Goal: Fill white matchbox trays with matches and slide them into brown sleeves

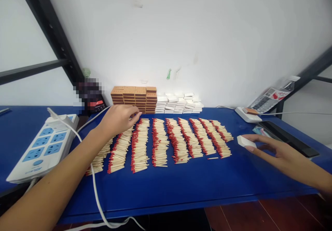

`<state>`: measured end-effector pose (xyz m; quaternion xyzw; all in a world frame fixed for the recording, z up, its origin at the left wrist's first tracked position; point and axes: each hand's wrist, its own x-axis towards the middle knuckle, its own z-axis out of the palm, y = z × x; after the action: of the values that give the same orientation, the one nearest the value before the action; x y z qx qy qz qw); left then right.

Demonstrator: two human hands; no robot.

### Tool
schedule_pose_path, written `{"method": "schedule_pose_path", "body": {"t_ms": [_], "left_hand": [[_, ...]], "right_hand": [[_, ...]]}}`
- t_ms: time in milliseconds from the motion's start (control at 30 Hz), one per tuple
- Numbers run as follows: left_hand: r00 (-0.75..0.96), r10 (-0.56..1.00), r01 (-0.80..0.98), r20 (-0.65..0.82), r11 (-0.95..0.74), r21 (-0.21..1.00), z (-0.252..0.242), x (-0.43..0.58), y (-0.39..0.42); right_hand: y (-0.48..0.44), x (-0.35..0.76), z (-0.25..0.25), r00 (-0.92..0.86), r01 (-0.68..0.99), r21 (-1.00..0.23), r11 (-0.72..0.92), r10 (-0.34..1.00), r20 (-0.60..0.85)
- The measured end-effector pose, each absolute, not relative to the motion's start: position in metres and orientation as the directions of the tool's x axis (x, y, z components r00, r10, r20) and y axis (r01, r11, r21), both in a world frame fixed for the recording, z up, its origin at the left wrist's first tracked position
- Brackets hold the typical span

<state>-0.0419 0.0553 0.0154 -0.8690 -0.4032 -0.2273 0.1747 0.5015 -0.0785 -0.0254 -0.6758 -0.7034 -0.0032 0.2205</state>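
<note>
Several rows of red-tipped matches (140, 144) lie side by side on the blue table. My left hand (119, 118) reaches over the left rows, in front of a stack of brown matchboxes (129, 94). Its fingers are bent together close to the top of a match row; what they hold, if anything, is hidden. At the right, my right hand (275, 151) grips a small white matchbox tray (245, 141) between thumb and fingers, just right of the last row. A pile of similar white trays (178, 103) stands against the wall beside the brown boxes.
A white power strip (49, 144) with blue sockets lies left, its white cable (94, 186) hanging over the front edge. To the right are a dark phone-like slab (290, 139), a white adapter (247, 115) with a brown matchbox on it, and a plastic bottle (275, 94).
</note>
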Motion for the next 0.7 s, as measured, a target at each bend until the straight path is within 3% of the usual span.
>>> {"method": "schedule_pose_path", "body": {"t_ms": [100, 200, 267, 333, 433, 567, 700], "left_hand": [[0.572, 0.621, 0.777, 0.535, -0.62, -0.11, 0.015, -0.042, 0.054], [0.569, 0.625, 0.773, 0.534, -0.628, -0.089, 0.014, -0.041, 0.054], [0.56, 0.63, 0.772, 0.539, -0.633, -0.062, 0.015, -0.04, 0.054], [0.549, 0.634, 0.766, 0.545, -0.643, -0.024, 0.019, -0.037, 0.053], [0.548, 0.635, 0.733, 0.544, -0.678, 0.054, 0.031, -0.029, 0.041], [0.526, 0.684, 0.608, 0.505, -0.718, 0.34, 0.043, -0.019, -0.011], [0.543, 0.7, 0.564, 0.463, -0.713, 0.417, 0.029, -0.018, -0.084]], "right_hand": [[-0.088, 0.495, -0.021, 0.044, 0.839, -0.541, 0.064, 0.982, 0.184], [-0.104, 0.465, -0.019, 0.111, 0.624, -0.781, 0.017, 0.988, 0.11], [-0.112, 0.433, -0.017, 0.039, 0.53, -0.848, -0.026, 0.999, -0.006], [-0.114, 0.396, -0.011, -0.077, 0.531, -0.847, 0.009, 0.996, -0.037], [-0.106, 0.341, -0.002, -0.268, 0.528, -0.822, 0.212, 0.961, 0.075], [-0.095, 0.286, -0.003, -0.534, 0.464, -0.734, 0.496, 0.818, 0.215], [-0.101, 0.257, -0.025, -0.663, 0.37, -0.623, 0.689, 0.665, 0.342]]}}
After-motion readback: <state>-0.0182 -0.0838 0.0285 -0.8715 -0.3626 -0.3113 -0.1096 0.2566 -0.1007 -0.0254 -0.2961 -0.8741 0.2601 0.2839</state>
